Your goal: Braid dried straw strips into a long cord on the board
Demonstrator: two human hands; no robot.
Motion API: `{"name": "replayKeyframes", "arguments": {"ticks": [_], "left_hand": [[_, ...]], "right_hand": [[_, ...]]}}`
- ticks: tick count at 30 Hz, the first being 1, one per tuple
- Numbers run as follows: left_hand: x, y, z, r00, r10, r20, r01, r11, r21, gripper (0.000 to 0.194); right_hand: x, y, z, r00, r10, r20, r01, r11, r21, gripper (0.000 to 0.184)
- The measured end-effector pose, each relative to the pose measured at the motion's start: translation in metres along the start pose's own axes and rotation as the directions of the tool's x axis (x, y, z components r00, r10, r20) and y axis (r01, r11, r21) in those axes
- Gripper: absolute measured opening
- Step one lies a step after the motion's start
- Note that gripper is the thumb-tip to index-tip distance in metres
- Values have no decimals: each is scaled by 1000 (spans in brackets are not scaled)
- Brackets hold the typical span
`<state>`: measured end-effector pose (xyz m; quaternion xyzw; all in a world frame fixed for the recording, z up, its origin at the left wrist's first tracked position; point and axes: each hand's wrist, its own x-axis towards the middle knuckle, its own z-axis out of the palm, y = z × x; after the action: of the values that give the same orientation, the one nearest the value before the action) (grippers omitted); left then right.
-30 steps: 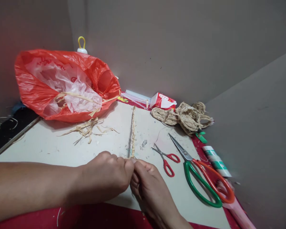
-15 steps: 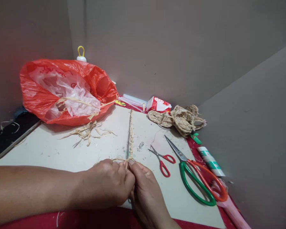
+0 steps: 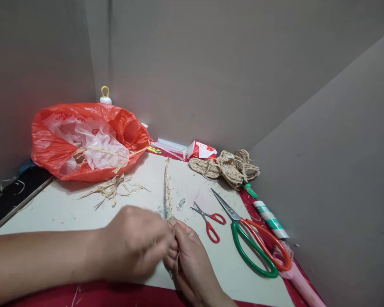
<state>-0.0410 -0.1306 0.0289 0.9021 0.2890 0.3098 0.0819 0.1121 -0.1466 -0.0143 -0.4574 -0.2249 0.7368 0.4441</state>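
Observation:
A thin braid of straw-coloured raffia [image 3: 167, 187] lies stretched across the white board [image 3: 67, 209], running away from me toward the wall. My left hand [image 3: 134, 243] and my right hand [image 3: 188, 256] meet at its near end, fingers pinched together on the strands. The left hand is blurred by motion. Loose raffia strips [image 3: 110, 189] lie to the left of the braid.
A red plastic bag [image 3: 89, 140] with raffia sits at the back left. A bundle of braided cord [image 3: 227, 166], small red scissors [image 3: 209, 219], large green-and-orange scissors [image 3: 252, 241] and a glue tube [image 3: 270, 219] lie on the right. A dark tablet [image 3: 13, 194] rests far left.
The view has tilted upward, so everything sits lower in the frame. My hands keep working at the braid's near end, and the left hand has moved over the strands.

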Motion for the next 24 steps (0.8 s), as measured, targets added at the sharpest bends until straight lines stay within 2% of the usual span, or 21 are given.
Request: {"name": "replayKeyframes", "arguments": {"ticks": [1, 2, 3, 4, 5, 7, 10, 13, 17, 21, 23, 24], "left_hand": [[5, -5, -2, 981, -193, -25, 191, 979, -67, 23], [9, -10, -3, 935, -354, 20, 353, 925, -143, 23], [12, -15, -2, 872, -476, 115, 489, 845, -217, 21], [14, -18, 1, 805, -551, 220, 593, 755, -278, 19], [15, -20, 4, 751, -578, 319, 660, 676, -327, 17], [15, -21, 10, 691, -582, 429, 723, 566, -396, 15], [13, -18, 14, 666, -573, 478, 745, 476, -468, 14], [12, -16, 13, 620, -575, 535, 782, 390, -487, 14], [10, -21, 15, 577, -555, 599, 813, 320, -486, 13], [9, -21, 16, 588, -530, 612, 801, 272, -534, 11], [10, -18, 16, 616, -534, 579, 781, 320, -536, 12], [9, -16, 16, 639, -544, 544, 766, 383, -516, 13]], "right_hand": [[0, 0, -1, 1000, 6, 9, -6, 1000, -3, 34], [0, 0, -1, 1000, 9, 13, -9, 1000, -7, 34], [1, 0, -1, 1000, 10, 16, -10, 1000, -15, 34], [1, 1, -2, 1000, 8, 17, -7, 1000, -26, 33], [2, 2, -2, 1000, 3, 15, -2, 999, -38, 33], [3, 4, -4, 1000, -14, 11, 14, 998, -67, 34], [4, 6, -7, 999, -33, 14, 34, 993, -112, 33], [4, 7, -9, 999, -44, 28, 47, 990, -132, 33], [5, 6, -10, 998, -42, 43, 48, 984, -169, 32], [5, 7, -11, 999, -36, 35, 43, 971, -235, 34], [5, 7, -10, 997, -73, 16, 74, 954, -292, 35], [4, 6, -10, 994, -104, 12, 103, 940, -326, 35]]}}
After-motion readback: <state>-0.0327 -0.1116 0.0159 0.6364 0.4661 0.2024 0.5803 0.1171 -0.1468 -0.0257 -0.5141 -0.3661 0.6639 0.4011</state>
